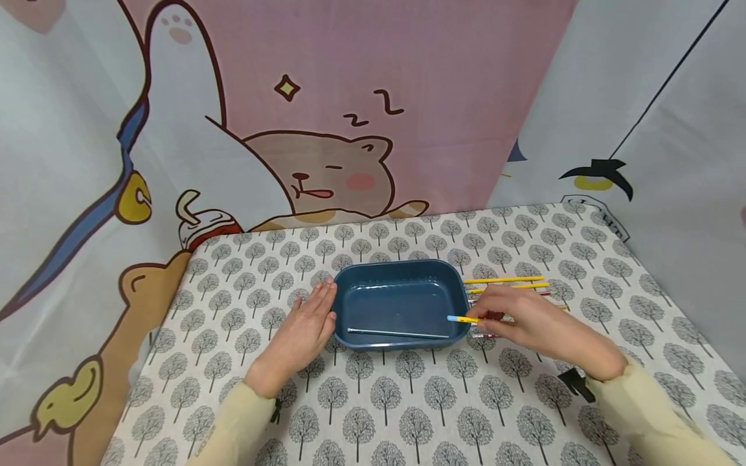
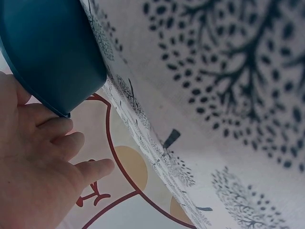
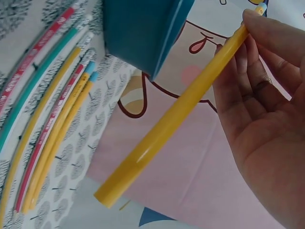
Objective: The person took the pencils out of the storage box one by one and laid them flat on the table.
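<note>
A dark blue rectangular tray (image 1: 396, 303) stands on the table in the head view, with one slim silvery-blue pencil (image 1: 398, 334) lying inside along its near wall. My left hand (image 1: 304, 323) rests against the tray's left end, fingers straight; in the left wrist view its fingertips meet the tray's rim. At the right end, my right hand (image 1: 527, 316) pinches a yellow pencil (image 3: 174, 112) between thumb and fingertips near its light-blue tip. That tip reaches over the tray's right rim. Several pencils (image 3: 45, 133) in yellow, red and green lie side by side under and beyond the right hand.
A white tablecloth (image 1: 384, 395) printed with grey trees covers the table. Behind it hangs a pink curtain (image 1: 466, 97) with cartoon animals, and pale cloth (image 1: 670, 129) closes off the right side.
</note>
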### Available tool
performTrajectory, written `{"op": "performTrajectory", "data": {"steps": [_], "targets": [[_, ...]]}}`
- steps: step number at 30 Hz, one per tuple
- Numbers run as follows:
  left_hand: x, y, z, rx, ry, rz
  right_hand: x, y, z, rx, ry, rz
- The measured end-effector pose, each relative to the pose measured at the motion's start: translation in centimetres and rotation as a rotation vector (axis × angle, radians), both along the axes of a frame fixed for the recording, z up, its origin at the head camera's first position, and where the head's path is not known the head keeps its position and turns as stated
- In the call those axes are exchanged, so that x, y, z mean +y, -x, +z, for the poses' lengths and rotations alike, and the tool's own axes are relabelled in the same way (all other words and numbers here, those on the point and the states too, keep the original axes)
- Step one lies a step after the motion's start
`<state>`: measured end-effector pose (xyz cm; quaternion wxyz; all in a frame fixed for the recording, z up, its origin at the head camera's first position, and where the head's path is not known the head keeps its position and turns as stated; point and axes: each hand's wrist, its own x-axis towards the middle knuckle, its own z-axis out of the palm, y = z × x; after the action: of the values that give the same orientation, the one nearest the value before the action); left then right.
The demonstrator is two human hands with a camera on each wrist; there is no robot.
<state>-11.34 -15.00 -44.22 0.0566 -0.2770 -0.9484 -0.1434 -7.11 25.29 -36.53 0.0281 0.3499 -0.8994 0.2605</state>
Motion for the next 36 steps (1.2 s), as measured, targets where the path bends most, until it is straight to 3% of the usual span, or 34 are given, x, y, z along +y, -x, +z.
{"op": "performTrajectory", "data": {"steps": [13,23,36], "targets": [[0.1,0.0,0.1,0.004,-0.003,0.001,2.1,-1.2,-1.8,0.019,-0.022,-0.029],[0.1,0.0,-0.1,0.013,-0.003,-0.007,3.2,-1.7,-3.5,0.037,0.009,-0.004],[0.1,0.0,0.0,0.007,-0.008,-0.003,4.6,-1.9,-6.0,-0.012,-0.001,-0.022]]}}
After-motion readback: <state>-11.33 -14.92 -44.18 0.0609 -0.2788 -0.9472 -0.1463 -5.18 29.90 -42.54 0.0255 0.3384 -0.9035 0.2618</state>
